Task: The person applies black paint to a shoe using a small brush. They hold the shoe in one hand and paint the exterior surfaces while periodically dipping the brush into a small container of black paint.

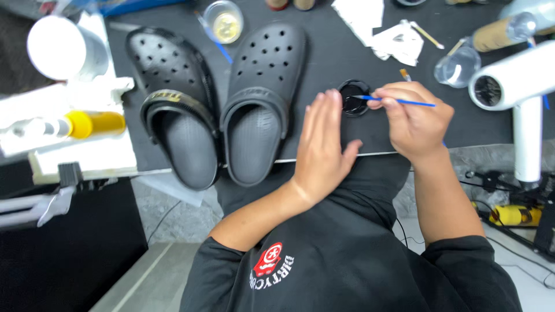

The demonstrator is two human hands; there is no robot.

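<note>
The pair of black perforated foam clogs (222,104) lies side by side on the dark work mat (347,52), toes pointing away from the person, and as far as this view shows, their uppers carry no fresh paint or pattern; only the heel straps bear a little gold. So the painting looks barely begun, if at all: the step in hand seems to be loading the brush, with all the work on the shoes left to do. The right hand (413,115) is closed in a pen-like pinch on a thin blue-handled paintbrush (399,101), thumb and fingers together on the shaft, and the bristle end reaches into a small round black pot of dark paint (354,97) that sits on the mat just right of the right-hand clog. The left hand (321,144) lies flat and open, palm down, fingers straight and close together, resting on the mat right beside the pot; whether its fingertips touch the rim I cannot tell. A second brush (405,74), a clear plastic cup (458,67) and a white handheld dryer (517,86) stand off to the right, untouched.
</note>
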